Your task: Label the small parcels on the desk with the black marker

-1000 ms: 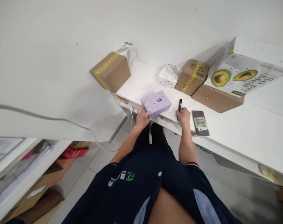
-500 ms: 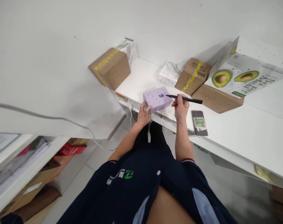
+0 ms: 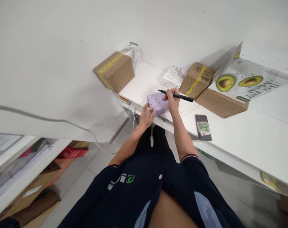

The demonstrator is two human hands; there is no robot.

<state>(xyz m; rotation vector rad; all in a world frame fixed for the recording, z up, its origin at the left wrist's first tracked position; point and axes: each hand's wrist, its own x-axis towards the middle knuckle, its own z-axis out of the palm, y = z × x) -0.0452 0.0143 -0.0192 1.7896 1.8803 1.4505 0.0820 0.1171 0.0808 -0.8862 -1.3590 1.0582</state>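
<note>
A small lilac box (image 3: 156, 102) lies near the front edge of the white table (image 3: 241, 133). My left hand (image 3: 146, 115) grips its near left corner, fingers curled round it. My right hand (image 3: 172, 100) hovers over the box's right part and covers it. This hand is closed on a black pen (image 3: 176, 95), which lies almost level with its tip pointing left above the box.
A phone (image 3: 203, 127) with a banknote in its case lies to the right on the table. Behind stand a taped cardboard box (image 3: 115, 72), a white packet (image 3: 173, 76), another taped box (image 3: 196, 79) and a large avocado-printed carton (image 3: 239, 85). Cartons and shelves sit low left.
My right hand picked the pen up from the table and carried it left over the lilac box. My left hand kept its hold on the box corner.
</note>
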